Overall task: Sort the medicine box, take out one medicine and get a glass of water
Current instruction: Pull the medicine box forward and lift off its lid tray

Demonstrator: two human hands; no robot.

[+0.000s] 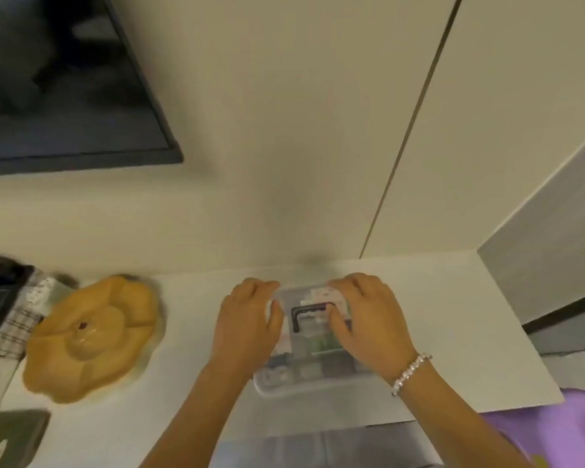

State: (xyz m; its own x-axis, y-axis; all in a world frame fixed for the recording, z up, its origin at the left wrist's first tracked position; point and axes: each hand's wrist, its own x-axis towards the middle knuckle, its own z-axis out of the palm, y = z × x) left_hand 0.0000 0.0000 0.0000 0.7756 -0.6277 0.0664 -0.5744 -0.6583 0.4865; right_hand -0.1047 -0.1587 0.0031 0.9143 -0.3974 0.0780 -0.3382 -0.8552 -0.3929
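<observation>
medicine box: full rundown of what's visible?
The medicine box is clear plastic with rounded corners, lying flat on the white counter. Its lid is on, a dark handle folded flat on top. Blurred packets show through. The left hand and right hand rest on the lid.

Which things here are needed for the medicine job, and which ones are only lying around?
Belong to the job:
medicine box
left hand
right hand

Just lying about:
yellow flower-shaped dish
checked cloth
dark screen
</observation>
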